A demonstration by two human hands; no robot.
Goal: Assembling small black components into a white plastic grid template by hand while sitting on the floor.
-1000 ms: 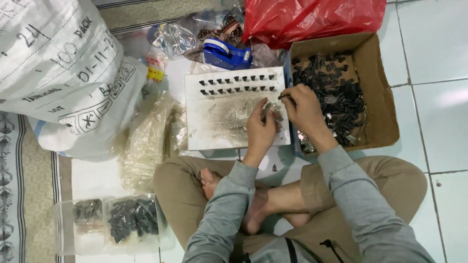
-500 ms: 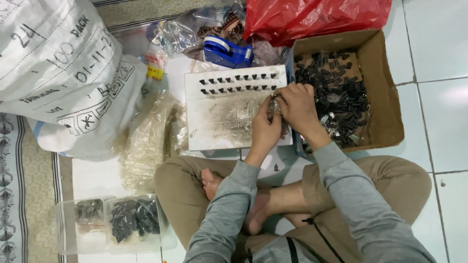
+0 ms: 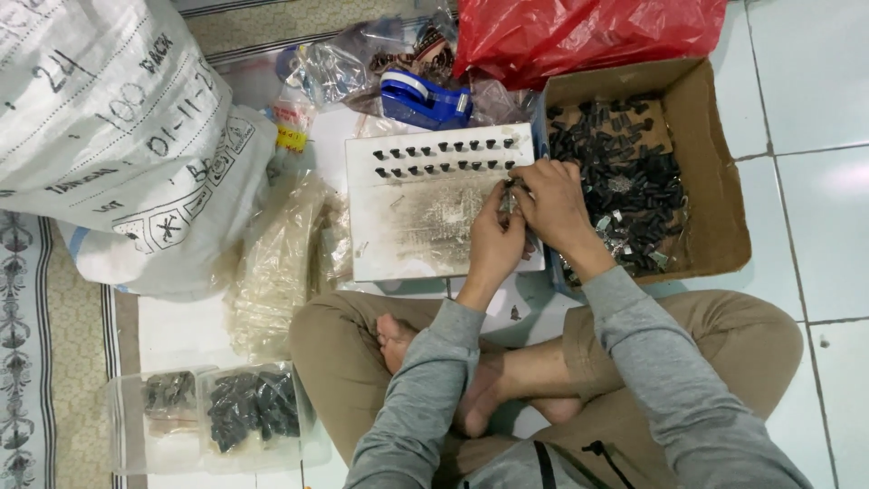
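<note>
I sit on the floor with my legs crossed. My left hand and my right hand meet over the right edge of a white board. My fingers on both hands pinch one small dark piece between them. The board has two rows of little black pieces near its top. A cardboard box full of black bits sits just beside my right hand.

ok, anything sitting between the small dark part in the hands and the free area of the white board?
Nothing visible. Both hands, left hand and right hand, hold the small dark part just over the flat white board, right below its rows of seated dark pieces. The board beneath them is bare.
</note>
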